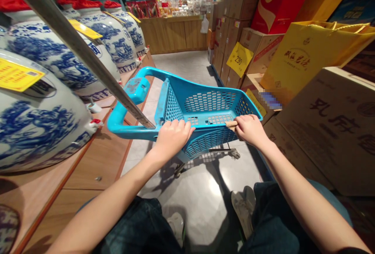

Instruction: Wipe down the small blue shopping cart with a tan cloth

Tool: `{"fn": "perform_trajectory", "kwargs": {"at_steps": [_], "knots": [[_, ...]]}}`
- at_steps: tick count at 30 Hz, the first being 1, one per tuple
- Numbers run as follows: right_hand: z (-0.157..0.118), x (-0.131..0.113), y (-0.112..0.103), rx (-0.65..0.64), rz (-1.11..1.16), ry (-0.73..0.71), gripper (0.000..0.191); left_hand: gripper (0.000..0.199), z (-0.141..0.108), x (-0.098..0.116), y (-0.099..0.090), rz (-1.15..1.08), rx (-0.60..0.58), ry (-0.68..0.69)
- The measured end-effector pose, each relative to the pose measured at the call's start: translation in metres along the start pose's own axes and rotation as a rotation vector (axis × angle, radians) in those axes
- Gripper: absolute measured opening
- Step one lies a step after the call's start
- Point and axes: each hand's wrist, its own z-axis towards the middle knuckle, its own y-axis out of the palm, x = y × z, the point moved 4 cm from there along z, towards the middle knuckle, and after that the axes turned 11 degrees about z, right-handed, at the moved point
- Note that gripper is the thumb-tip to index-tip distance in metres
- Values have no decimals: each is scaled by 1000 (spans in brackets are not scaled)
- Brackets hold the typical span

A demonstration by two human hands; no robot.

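Left hand [173,135]: fingers curled over cart [208,128], likely to steady it
Right hand [249,127]: pinches brown piece [230,124] at cart's edge, likely bracing too
Cart: between jars [109,37] and boxes [331,129]

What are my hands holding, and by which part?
The blue cart, by its near rim: left hand nearer the handle, right hand farther along, with a small brown piece in it.

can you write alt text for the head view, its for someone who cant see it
Two bare hands, left and right, grip the near rim of a blue shopping cart, the right also holding a small brown item. Blue-and-white jars line the left; cardboard boxes and a yellow bag the right.
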Motion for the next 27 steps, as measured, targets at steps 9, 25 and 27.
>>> {"fn": "perform_trajectory", "kwargs": {"at_steps": [9, 25, 27], "knots": [[5, 4, 1, -25, 115, -85, 23, 33, 0, -1, -1, -44, -46, -4], [4, 1, 1, -38, 90, -61, 23, 35, 1, -2, -1, -80, -118, -15], [5, 15, -2, -69, 35, 37, 22, 36, 1, -1, -1, -76, -111, -16]]}}
